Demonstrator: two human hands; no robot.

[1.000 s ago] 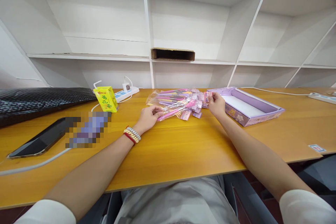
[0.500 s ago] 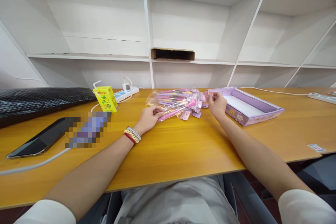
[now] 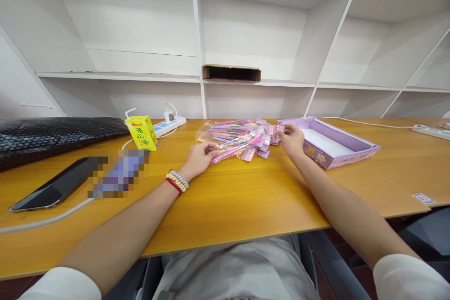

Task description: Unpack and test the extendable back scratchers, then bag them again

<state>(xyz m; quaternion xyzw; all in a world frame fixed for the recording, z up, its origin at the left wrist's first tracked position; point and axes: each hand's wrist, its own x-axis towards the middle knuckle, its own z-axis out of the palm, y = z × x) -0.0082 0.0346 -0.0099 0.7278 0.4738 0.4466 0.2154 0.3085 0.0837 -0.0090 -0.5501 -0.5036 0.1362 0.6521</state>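
A clear-wrapped pink pen (image 3: pixel 230 152) lies slantwise over a pile of similar packaged pens (image 3: pixel 232 129) in pink, purple and yellow. My left hand (image 3: pixel 200 159) pinches the lower left end of its wrapper. At the other end, my right hand (image 3: pixel 291 139) has its fingertips closed on a small pink tag (image 3: pixel 279 132). More pink and purple tags lie bunched between my hands. Just right of my right hand sits an open purple box (image 3: pixel 333 143) with a white inside.
On the left are a yellow drink carton (image 3: pixel 142 133), a dark phone (image 3: pixel 59 185), a blurred-out item, a cable and a black textured bag (image 3: pixel 63 136). Power strips (image 3: pixel 168 126) lie behind. White shelves (image 3: pixel 147 76) with a cardboard box (image 3: pixel 231 73) rise at the back.
My right hand and the pink tag have shifted very slightly; both hands keep their grip. The rest looks the same.
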